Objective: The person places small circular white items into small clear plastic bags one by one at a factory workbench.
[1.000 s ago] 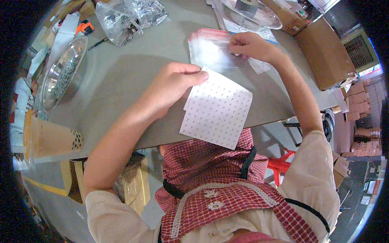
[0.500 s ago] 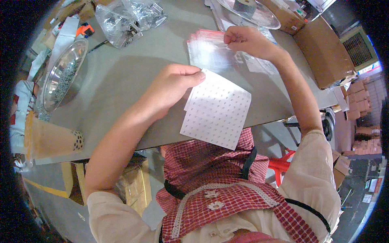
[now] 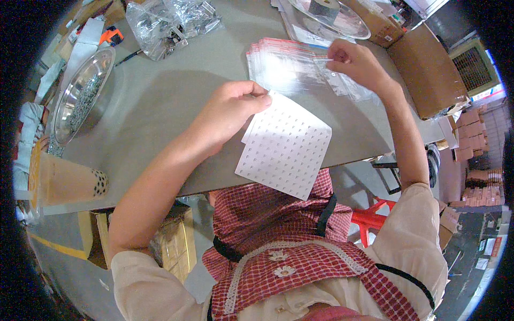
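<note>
My left hand [image 3: 238, 107] pinches a white sticker sheet [image 3: 289, 144] by its top corner, between thumb and bent fingers. Rows of small dark printed marks cover the sheet, which hangs over the table's front edge; another layer shows behind its left side. Beyond it lies a fanned stack of clear plastic bags [image 3: 284, 67] with red top edges. At the right end of that stack, my right hand [image 3: 353, 61] is closed in a pinch just above more clear bags [image 3: 345, 85]. A thin whitish sliver shows at its fingertips, too small to name.
A steel bowl of small metal pieces [image 3: 80, 109] and a cup of milk tea [image 3: 72, 179] stand at left. Bagged metal parts [image 3: 171, 27] lie at the back. A tape roll [image 3: 324, 9] rests in a steel tray [image 3: 360, 29]; a cardboard box [image 3: 428, 69] borders the right.
My right hand has moved right and slightly nearer, from over the red-edged bags to their right end. My left hand and the sticker sheet have hardly shifted.
</note>
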The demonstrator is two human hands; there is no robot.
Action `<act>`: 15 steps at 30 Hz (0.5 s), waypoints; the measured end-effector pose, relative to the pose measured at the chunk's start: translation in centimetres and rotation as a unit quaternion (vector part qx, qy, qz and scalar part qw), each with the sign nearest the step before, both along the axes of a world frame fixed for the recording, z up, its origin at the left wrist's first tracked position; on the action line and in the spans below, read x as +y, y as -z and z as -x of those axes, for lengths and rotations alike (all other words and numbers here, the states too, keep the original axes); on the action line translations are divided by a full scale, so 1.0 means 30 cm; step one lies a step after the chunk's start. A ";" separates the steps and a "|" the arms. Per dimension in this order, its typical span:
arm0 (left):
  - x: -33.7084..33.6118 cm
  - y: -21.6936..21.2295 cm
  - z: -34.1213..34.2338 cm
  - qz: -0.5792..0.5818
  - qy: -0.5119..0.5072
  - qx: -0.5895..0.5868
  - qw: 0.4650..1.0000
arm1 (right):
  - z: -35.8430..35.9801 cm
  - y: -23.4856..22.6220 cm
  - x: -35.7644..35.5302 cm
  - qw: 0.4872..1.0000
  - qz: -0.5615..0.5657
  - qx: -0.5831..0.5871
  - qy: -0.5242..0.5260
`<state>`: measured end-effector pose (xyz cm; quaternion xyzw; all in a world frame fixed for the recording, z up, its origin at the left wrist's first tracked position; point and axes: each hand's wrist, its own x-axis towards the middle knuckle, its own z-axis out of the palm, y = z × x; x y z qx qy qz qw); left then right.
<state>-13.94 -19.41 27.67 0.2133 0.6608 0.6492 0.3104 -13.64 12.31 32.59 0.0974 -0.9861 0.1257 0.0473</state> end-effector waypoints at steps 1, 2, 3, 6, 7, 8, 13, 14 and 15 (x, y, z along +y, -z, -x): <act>-0.004 0.004 0.002 0.001 -0.001 0.003 1.000 | -0.024 -0.007 -0.084 0.995 0.090 -0.002 -0.040; -0.007 0.007 0.002 0.001 0.001 0.006 1.000 | -0.053 -0.012 -0.159 0.986 0.135 -0.024 -0.089; -0.007 0.010 0.001 -0.002 0.000 0.010 1.000 | -0.082 -0.014 -0.230 0.973 0.181 -0.045 -0.137; -0.008 0.012 0.006 0.001 -0.008 0.037 0.999 | -0.127 -0.013 -0.367 0.969 0.130 0.010 -0.209; -0.010 0.023 0.011 0.014 -0.010 0.054 0.998 | -0.137 -0.011 -0.379 0.973 0.118 0.029 -0.197; -0.009 0.026 0.014 0.023 -0.014 0.070 0.997 | -0.146 -0.009 -0.387 0.976 0.104 0.046 -0.185; -0.002 0.024 0.010 -0.001 -0.014 0.049 0.999 | -0.173 0.005 -0.404 0.954 0.038 0.194 -0.224; 0.000 0.027 0.010 -0.004 -0.012 0.048 0.999 | -0.174 0.002 -0.398 0.951 0.044 0.188 -0.240; 0.000 0.026 0.007 -0.003 -0.017 0.042 0.999 | -0.170 -0.002 -0.388 0.948 0.051 0.181 -0.256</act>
